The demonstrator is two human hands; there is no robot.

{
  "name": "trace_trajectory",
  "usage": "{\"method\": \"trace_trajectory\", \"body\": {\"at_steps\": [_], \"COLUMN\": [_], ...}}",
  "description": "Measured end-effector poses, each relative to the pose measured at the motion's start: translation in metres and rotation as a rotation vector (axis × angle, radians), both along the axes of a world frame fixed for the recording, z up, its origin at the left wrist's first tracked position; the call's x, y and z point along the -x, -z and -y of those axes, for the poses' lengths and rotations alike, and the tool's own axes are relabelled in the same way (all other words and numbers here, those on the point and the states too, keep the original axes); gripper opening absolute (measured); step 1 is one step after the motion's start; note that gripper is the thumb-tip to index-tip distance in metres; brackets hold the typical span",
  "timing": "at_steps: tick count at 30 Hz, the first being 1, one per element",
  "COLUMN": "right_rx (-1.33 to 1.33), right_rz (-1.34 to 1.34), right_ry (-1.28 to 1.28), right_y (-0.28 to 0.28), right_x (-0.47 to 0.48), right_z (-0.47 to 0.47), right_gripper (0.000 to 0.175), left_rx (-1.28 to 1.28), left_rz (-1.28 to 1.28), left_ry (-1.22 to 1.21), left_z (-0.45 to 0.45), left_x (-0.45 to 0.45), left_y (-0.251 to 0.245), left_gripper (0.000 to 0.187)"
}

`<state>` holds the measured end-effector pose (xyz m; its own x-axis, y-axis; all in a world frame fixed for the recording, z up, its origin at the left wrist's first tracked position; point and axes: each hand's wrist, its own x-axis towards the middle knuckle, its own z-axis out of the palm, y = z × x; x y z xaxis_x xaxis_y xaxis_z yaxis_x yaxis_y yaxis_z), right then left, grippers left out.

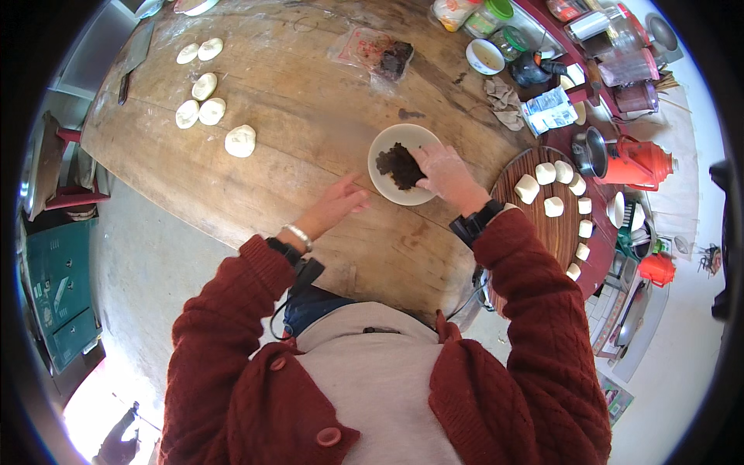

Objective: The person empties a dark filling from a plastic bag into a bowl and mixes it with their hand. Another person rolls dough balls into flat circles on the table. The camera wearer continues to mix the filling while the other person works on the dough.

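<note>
My right hand (444, 171) reaches into a white bowl (381, 189), its fingertips at a dark, crumbly paste (398, 165). Whether the fingers have closed on any of it cannot be told. Left of the bowl, my left hand (343, 200) hovers over the wooden table, fingers apart, holding nothing. Several flattened rounds of dough lie at the upper left, the nearest one (240, 141) apart from the others. Cut dough pieces (527, 189) stand in a curve on a round wooden board (537, 232) to the right. Beyond the bowl lies a plastic bag (363, 49) with a dark block (395, 60) at its opening.
A cleaver (137, 55) lies near the left edge of the wooden table (290, 174). At the upper right are a bowl of liquid (485, 57), lidded jars (510, 42), a crumpled cloth (504, 103) and a bag (549, 110). A red thermos (639, 163) stands beyond the round board.
</note>
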<state>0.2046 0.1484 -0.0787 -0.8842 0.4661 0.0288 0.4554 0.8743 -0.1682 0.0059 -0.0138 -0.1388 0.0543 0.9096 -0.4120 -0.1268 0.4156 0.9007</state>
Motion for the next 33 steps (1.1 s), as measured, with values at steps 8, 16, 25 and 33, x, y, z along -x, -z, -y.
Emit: {"method": "trace_trajectory", "body": {"at_steps": [8,16,25,33], "right_rx": [0.258,0.350,0.230,0.469], "right_rz": [-0.068,-0.086,0.084,-0.137], "right_ry": [0.199,0.113,-0.068,-0.120], "right_y": [0.023,0.000,0.029,0.017], "right_x": [0.010,0.042,0.104,0.131], "right_z": [0.005,0.029,0.064,0.071], "right_gripper": [0.017,0.016,0.034,0.035], "left_rx": [0.150,0.211,0.204,0.170], "left_rz": [0.487,0.450,0.542,0.437], "left_ry": [-0.217,-0.355,-0.477,-0.542], "left_z": [-0.035,0.003,0.044,0.085], "left_x": [-0.050,-0.023,0.014,0.045], "left_y": [-0.018,-0.024,-0.027,-0.025], "left_gripper": [0.045,0.044,0.053,0.044]}}
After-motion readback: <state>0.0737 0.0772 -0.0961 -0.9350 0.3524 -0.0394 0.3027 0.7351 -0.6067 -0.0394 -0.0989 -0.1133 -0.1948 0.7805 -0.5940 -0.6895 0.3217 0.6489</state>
